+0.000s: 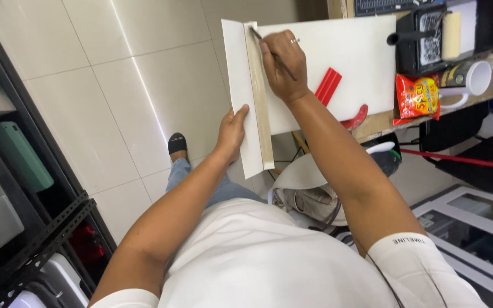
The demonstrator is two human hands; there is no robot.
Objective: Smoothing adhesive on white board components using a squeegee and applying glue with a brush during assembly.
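Pale glossy floor tiles [104, 85] fill the left half of our view, with a dark metal shelving rack [35, 228] along their left edge and a cluttered workbench [380, 122] at upper right. We take the big white board [338, 63] lying on that bench as our landmark.

Standing on edge against the board's left side is a narrower white panel [238, 91], its raw wooden edge strip [259, 97] turned toward the board. Our left hand [232, 130] clasps the panel's lower left edge, fingers curled round it, well below the board's top corner. Our right hand [282, 65] rests over the board's left margin, closed around a thin dark brush [274, 54] whose tip touches the top of the wooden strip; a ring shows on one finger.

Right of the board sits a black paint tray [423, 43] with a pale roller [451, 34] lying in it. Below the tray, just off the board's lower right corner, lie a red and orange snack packet [416, 96] and a white mug [475, 80]. On the board itself, near its lower edge and beside our right wrist, lies a red plastic strip [329, 85]. Under the board's lower left corner, down on the tiles, we see one foot in a black sandal [177, 142].
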